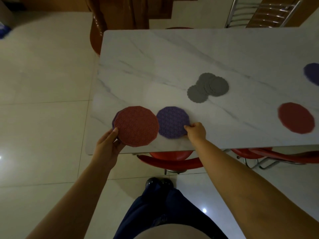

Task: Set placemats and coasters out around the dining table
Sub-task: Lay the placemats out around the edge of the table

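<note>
My left hand (108, 144) grips a small stack of round placemats (136, 125) over the near left corner of the marble table (172, 54); the top mat is red and a purple edge shows beneath it. Right beside the stack lies a purple placemat (171, 121), flat on the table, and my right hand (196, 132) pinches its near right edge. Several grey scalloped coasters (208, 87) overlap in a loose pile further in. A red placemat (296, 117) lies at the right, and another purple placemat (312, 73) is cut off by the right edge of the view.
Red chairs (170, 160) are tucked under the table's near edge. A brown wooden chair (96, 31) stands at the far left corner and a metal-backed chair (262, 12) at the far side. Pale floor tiles (43, 100) spread to the left.
</note>
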